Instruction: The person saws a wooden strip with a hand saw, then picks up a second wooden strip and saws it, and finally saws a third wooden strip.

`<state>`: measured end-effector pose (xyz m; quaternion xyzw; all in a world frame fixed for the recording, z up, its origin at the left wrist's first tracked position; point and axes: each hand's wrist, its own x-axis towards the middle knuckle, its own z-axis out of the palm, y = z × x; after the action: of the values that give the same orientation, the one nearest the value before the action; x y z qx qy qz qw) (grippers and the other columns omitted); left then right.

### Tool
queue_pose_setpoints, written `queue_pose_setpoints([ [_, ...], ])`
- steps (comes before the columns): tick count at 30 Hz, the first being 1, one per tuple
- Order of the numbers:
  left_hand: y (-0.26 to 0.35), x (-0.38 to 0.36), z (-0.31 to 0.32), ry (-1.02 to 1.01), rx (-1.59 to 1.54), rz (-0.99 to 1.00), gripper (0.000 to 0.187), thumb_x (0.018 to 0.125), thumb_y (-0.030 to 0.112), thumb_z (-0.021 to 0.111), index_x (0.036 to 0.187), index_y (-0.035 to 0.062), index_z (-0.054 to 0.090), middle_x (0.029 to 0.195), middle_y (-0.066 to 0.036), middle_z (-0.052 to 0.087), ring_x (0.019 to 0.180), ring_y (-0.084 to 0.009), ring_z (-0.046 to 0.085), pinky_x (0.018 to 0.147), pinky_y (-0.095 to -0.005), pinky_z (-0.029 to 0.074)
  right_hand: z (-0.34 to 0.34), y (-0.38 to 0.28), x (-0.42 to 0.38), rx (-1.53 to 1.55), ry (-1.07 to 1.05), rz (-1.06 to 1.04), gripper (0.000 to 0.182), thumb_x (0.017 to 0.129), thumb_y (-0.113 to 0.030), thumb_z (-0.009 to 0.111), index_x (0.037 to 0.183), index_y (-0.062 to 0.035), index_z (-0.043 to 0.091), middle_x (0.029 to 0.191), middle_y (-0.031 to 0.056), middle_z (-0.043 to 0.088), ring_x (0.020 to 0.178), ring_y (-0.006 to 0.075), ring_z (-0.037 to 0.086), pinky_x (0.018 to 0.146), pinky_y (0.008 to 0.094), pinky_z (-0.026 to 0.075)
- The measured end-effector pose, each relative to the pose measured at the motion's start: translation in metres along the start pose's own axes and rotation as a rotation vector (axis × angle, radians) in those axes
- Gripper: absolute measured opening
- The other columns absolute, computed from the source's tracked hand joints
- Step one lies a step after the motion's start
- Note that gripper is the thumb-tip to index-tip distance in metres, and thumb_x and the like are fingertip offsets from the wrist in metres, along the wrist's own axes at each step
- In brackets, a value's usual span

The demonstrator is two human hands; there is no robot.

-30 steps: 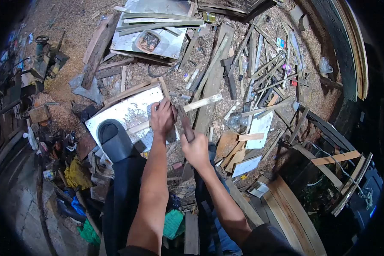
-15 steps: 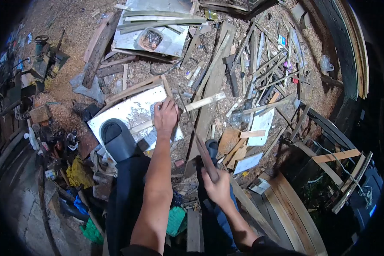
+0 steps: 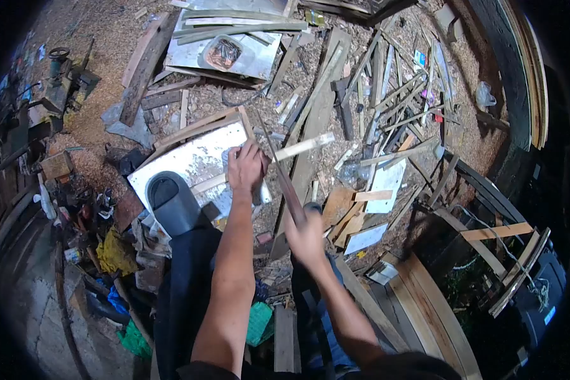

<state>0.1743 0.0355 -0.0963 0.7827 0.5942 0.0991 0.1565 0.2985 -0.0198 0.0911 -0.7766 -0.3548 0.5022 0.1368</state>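
A pale wooden strip [image 3: 306, 147] lies across a worn white board [image 3: 177, 161], its right end sticking out past the edge. My left hand [image 3: 247, 168] is closed over the strip, pressing it onto the board near that edge. In my right hand [image 3: 306, 240] is a handsaw [image 3: 289, 195], seen almost edge-on and gripped at its near end. Its long thin blade crosses the strip just right of my left fingers. My left shoe [image 3: 171, 201] rests on the board's lower corner. My right hand is slightly blurred.
Beyond the board, a metal-topped panel [image 3: 247, 54] carries strips and a plastic tub of nails [image 3: 223, 53]. Scrap wood [image 3: 405, 104] litters the ground at right. A long plank [image 3: 307, 123] runs beside the saw. Stacked boards [image 3: 427, 304] lie at lower right.
My right hand has pushed the saw forward and slightly left, away from my body. My left hand and the strip stay nearly in place.
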Motion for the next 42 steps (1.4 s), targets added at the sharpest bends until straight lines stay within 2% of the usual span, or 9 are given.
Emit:
queue_pose_setpoints([
  [5,-0.005,-0.001,0.008,0.022,0.094,0.039,0.011,0.083,0.016,0.058,0.079,0.0106,0.066,0.092,0.004,0.063,0.102,-0.0086,0.054,0.089,-0.0340,0.033,-0.020,0.002,-0.041,-0.109,0.050,-0.115,0.024,0.084,-0.013,0.059,0.077,0.0101,0.061,0.052,0.0143,0.055,0.055,0.0238,0.067,0.052,0.0349,0.049],
  [7,-0.002,-0.009,0.006,-0.012,0.084,0.012,0.010,0.083,0.016,0.059,0.077,0.0119,0.066,0.093,0.006,0.063,0.102,-0.0075,0.054,0.090,-0.0340,0.033,-0.041,-0.011,-0.089,0.071,0.013,0.183,0.017,0.081,-0.010,0.061,0.078,0.0066,0.064,0.054,0.0159,0.056,0.057,0.0248,0.067,0.054,0.0344,0.049],
  [10,-0.004,-0.001,0.009,0.039,0.080,0.021,0.012,0.083,0.017,0.060,0.075,0.0111,0.067,0.094,0.005,0.063,0.103,-0.0081,0.055,0.090,-0.0349,0.033,-0.007,0.006,-0.030,0.000,0.053,-0.075,0.020,0.081,-0.014,0.061,0.075,0.0054,0.063,0.058,0.0215,0.057,0.054,0.0299,0.064,0.051,0.0353,0.047],
  [13,0.001,0.001,0.001,0.026,-0.007,-0.033,0.012,0.082,0.017,0.061,0.074,0.0102,0.067,0.095,0.005,0.064,0.104,-0.0093,0.055,0.091,-0.0351,0.034,-0.008,-0.023,0.002,0.078,-0.014,0.082,0.023,0.082,-0.016,0.060,0.075,0.0055,0.061,0.058,0.0232,0.055,0.055,0.0283,0.065,0.053,0.0368,0.046],
  [20,-0.003,-0.005,0.005,0.063,-0.004,0.037,0.010,0.079,0.013,0.062,0.071,0.0072,0.064,0.091,0.001,0.063,0.102,-0.0107,0.055,0.091,-0.0341,0.034,-0.020,-0.005,-0.049,0.017,-0.046,0.142,0.027,0.083,-0.015,0.061,0.068,0.0068,0.056,0.051,0.0165,0.048,0.046,0.0185,0.053,0.049,0.0376,0.042],
  [22,0.000,-0.002,0.004,0.079,-0.051,0.007,0.009,0.080,0.012,0.059,0.074,0.0065,0.063,0.091,0.000,0.062,0.105,-0.0117,0.055,0.091,-0.0351,0.033,-0.006,0.013,-0.027,0.122,0.047,0.053,0.038,0.088,-0.025,0.061,0.066,0.0043,0.051,0.052,0.0023,0.042,0.051,0.0087,0.040,0.046,0.0333,0.033],
  [35,-0.007,-0.006,0.010,0.028,0.062,0.035,0.009,0.080,0.016,0.062,0.075,0.0090,0.067,0.096,0.003,0.064,0.105,-0.0098,0.055,0.090,-0.0355,0.035,-0.026,-0.015,-0.071,0.059,0.069,0.147,0.022,0.083,-0.015,0.059,0.073,0.0045,0.062,0.055,0.0142,0.055,0.053,0.0159,0.060,0.054,0.0332,0.047],
  [37,-0.008,-0.008,0.017,0.040,0.026,0.030,0.012,0.081,0.017,0.060,0.077,0.0084,0.067,0.099,0.003,0.064,0.107,-0.0102,0.054,0.091,-0.0362,0.034,-0.006,-0.008,-0.032,-0.028,0.071,-0.106,0.023,0.084,-0.016,0.060,0.077,0.0056,0.064,0.057,0.0189,0.059,0.057,0.0255,0.067,0.054,0.0362,0.049],
  [42,-0.010,-0.011,0.018,-0.053,0.048,0.045,0.016,0.084,0.018,0.056,0.080,0.0069,0.067,0.101,0.000,0.064,0.108,-0.0132,0.054,0.091,-0.0379,0.034,-0.021,-0.025,-0.016,0.040,-0.009,0.086,0.022,0.083,-0.013,0.059,0.077,0.0073,0.062,0.060,0.0191,0.060,0.065,0.0268,0.070,0.058,0.0367,0.051],
])
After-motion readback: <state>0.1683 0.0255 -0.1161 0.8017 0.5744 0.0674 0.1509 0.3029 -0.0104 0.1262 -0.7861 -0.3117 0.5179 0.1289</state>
